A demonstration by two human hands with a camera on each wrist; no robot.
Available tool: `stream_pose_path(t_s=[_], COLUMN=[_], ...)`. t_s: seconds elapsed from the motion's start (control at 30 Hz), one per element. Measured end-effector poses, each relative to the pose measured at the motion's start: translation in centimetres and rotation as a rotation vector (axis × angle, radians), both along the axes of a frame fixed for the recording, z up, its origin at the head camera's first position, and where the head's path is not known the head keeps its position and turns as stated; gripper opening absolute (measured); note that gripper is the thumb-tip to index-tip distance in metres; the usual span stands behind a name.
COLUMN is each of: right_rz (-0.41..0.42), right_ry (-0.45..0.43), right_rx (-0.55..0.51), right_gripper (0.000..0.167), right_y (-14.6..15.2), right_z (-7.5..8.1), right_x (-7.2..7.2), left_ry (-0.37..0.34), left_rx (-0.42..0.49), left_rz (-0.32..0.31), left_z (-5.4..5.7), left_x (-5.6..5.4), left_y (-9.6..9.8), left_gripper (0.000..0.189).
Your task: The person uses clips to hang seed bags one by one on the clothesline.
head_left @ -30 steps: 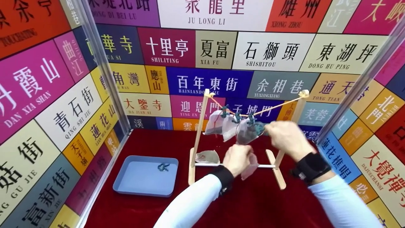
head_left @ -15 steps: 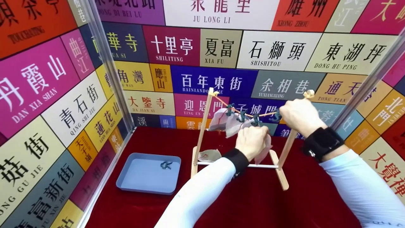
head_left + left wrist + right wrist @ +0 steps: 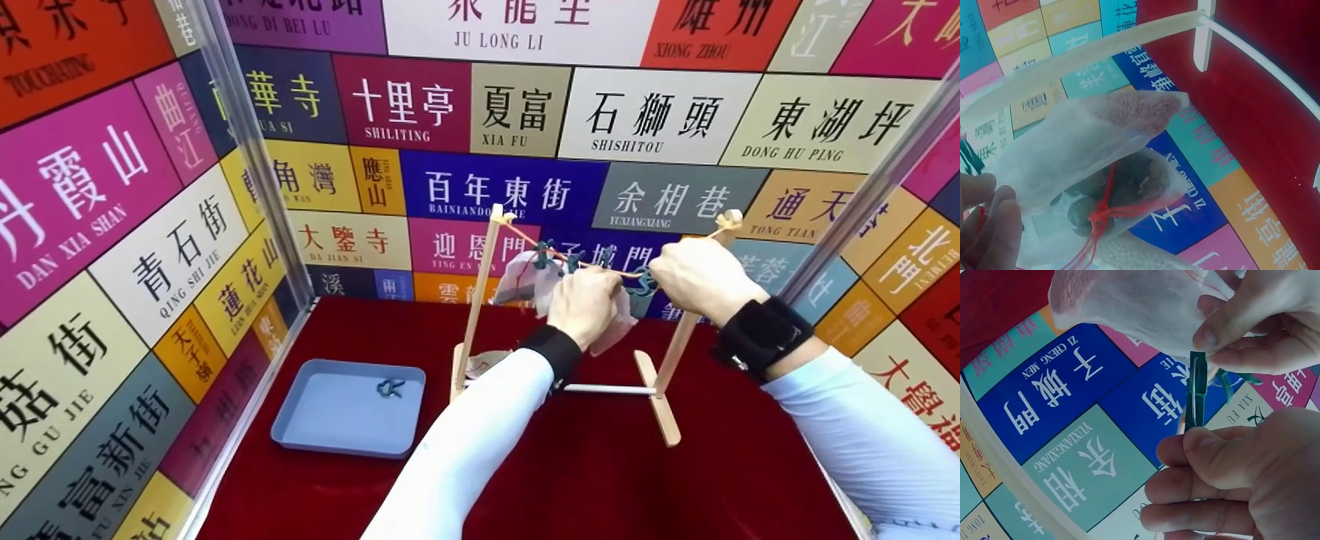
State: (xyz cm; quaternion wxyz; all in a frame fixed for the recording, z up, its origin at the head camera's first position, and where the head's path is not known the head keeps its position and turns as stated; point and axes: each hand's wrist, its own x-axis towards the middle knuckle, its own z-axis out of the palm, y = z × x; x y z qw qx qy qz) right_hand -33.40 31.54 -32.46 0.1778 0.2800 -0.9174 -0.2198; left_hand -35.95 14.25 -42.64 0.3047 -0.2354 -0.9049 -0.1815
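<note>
My left hand [image 3: 589, 304] pinches the top of a white mesh drawstring bag [image 3: 1100, 121] with reddish grains in its lower end, just below the sagging cord [image 3: 527, 234]. My right hand [image 3: 705, 274] pinches a dark green clothespin [image 3: 1197, 391] between thumb and forefinger at the cord. In the right wrist view the clothespin's far end is close to the left fingertips; whether it bites the bag or cord I cannot tell. Left of the hands, more mesh bags [image 3: 521, 277] hang from green clothespins [image 3: 542, 255]. One bag, in the left wrist view, has a red drawstring [image 3: 1100, 214].
The cord runs between two wooden posts [image 3: 478, 307] joined low down by a white rod [image 3: 607, 388]. Another bag [image 3: 484, 363] lies by the left post, partly behind my left arm. A blue-grey tray [image 3: 300, 435] at left holds one green clothespin [image 3: 388, 387]. Red cloth [image 3: 585, 480] covers the table.
My left hand has risen with the mesh bag from near the rod to the cord. The right hand, holding the clothespin, has moved up and right to the cord.
</note>
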Motion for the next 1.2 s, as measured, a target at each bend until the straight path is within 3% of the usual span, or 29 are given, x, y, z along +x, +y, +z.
stream_pose_path(t_s=[0.1,0.3,0.47,0.6,0.67,0.83,0.97,1.2], right_rz=[0.017,0.016,-0.026,-0.036,-0.041,-0.047,-0.015,0.053], right_ry=[-0.006,-0.043,-0.124,-0.161,-0.177,-0.225,-0.254,-0.214], right_rx=[0.002,-0.003,-0.048,-0.103,-0.14,-0.27,-0.442,-0.739], right_gripper=[0.025,0.027,0.021,0.033,0.038,0.036,0.031,0.041], right_y=[-0.3,-0.7,-0.9,-0.3,0.3,1.7,2.5,3.3], right_z=[0.1,-0.4,-0.6,-0.9,-1.2,-2.3,-3.3,-6.0], right_x=[-0.3,-0.6,-0.7,-1.0,-1.3,-1.6,-1.6,-1.6], left_ry=[0.004,0.016,0.014,0.02,0.019,0.011,0.01,0.103], left_rx=[0.06,0.177,0.218,0.225,0.223,0.212,0.174,0.135], left_rz=[0.012,-0.051,-0.055,-0.056,-0.084,-0.175,-0.236,-0.345], left_z=[0.2,0.4,0.4,0.4,0.3,0.0,-0.4,-2.0], left_x=[-0.4,-0.4,-0.4,-0.2,0.0,0.8,1.6,3.1], left_y=[-0.2,0.0,0.0,0.0,0.0,-0.3,-0.7,-2.6], left_gripper=[0.011,0.005,0.007,0.009,0.01,0.011,0.023,0.024])
